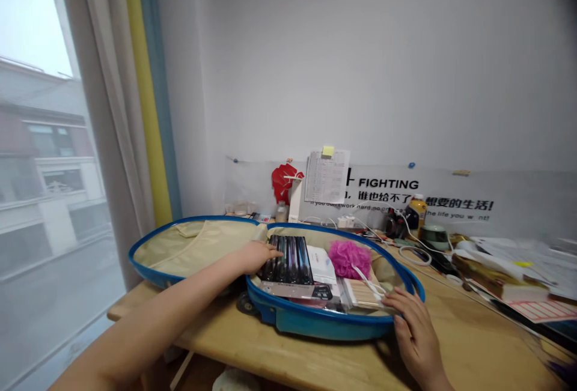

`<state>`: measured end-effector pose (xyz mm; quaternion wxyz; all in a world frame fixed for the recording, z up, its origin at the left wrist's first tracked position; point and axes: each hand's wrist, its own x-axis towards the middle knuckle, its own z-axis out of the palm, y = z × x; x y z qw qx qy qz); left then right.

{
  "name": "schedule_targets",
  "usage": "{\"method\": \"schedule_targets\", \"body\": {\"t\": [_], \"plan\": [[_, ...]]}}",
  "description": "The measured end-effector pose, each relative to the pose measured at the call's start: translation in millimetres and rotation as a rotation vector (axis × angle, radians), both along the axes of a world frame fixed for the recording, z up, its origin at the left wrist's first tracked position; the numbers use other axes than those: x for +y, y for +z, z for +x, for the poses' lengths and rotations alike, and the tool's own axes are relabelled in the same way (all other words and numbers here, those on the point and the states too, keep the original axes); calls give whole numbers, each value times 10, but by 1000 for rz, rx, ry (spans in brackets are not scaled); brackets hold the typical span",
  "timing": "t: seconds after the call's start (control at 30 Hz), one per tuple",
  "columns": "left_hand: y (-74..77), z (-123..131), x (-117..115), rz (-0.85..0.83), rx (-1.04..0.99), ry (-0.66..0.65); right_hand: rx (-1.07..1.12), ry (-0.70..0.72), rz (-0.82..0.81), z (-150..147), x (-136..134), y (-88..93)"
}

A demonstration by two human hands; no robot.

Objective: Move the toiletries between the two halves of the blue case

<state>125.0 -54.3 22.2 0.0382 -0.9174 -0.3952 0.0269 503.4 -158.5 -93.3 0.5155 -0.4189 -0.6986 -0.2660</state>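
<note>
An open blue oval suitcase (333, 325) with a beige lining lies spread on the wooden table. A clear-fronted pack of dark sticks, perhaps toothbrushes (288, 259), lies in its right half. My left hand (259, 256) rests on the left side of this pack with fingers stretched out; its thumb is hidden. At the near right corner my right hand (415, 328) grips the rim, fingers inside and thumb outside. Close to those fingers are the white cord of a pink bath puff (349, 259) and a packet of thin wooden sticks (360, 293). A white packet (321, 265) lies between.
The suitcase's other half (193, 247) lies open at left, past the table's left edge. Papers and a book (496, 274), a green cup (435, 236), a yellow bottle (415, 215) and cables crowd the right and back. A curtain (103, 109) hangs by the window.
</note>
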Motion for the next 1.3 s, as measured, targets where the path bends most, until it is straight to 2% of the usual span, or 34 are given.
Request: {"method": "schedule_targets", "body": {"t": [0.2, 0.27, 0.33, 0.4, 0.47, 0.57, 0.63, 0.73, 0.9, 1.03, 1.17, 1.3], "plan": [[24, 35, -114, -2, -48, 81, 19, -1, -49, 14, 3, -13], [33, -17, -231, 50, -115, 129, 38, -6, -77, 29, 14, -33], [-27, -159, -389, 159, -243, 220, 38, -8, -90, 37, 24, -45], [-183, -395, -568, 304, -407, 339, 17, -19, -69, 37, 27, -42], [-411, -696, -734, 434, -532, 448, -18, -50, -40, 34, 18, -23], [-750, -1131, -895, 521, -582, 570, -84, -91, -15, 23, -22, 28], [-891, -1322, -932, 523, -563, 561, -149, -72, -18, 12, -64, 72], [-954, -1416, -919, 529, -565, 498, -210, -29, -40, 5, -138, 148], [-921, -1295, -906, 547, -635, 446, -213, 5, -139, 97, -236, 267], [-928, -1072, -955, 541, -672, 408, -200, 4, -147, 286, -286, 319], [-934, -695, -1020, 528, -695, 380, -89, -52, -233, 546, -357, 398], [-925, -235, -1103, 522, -715, 381, 49, -139, -473, 735, -375, 587]]}}
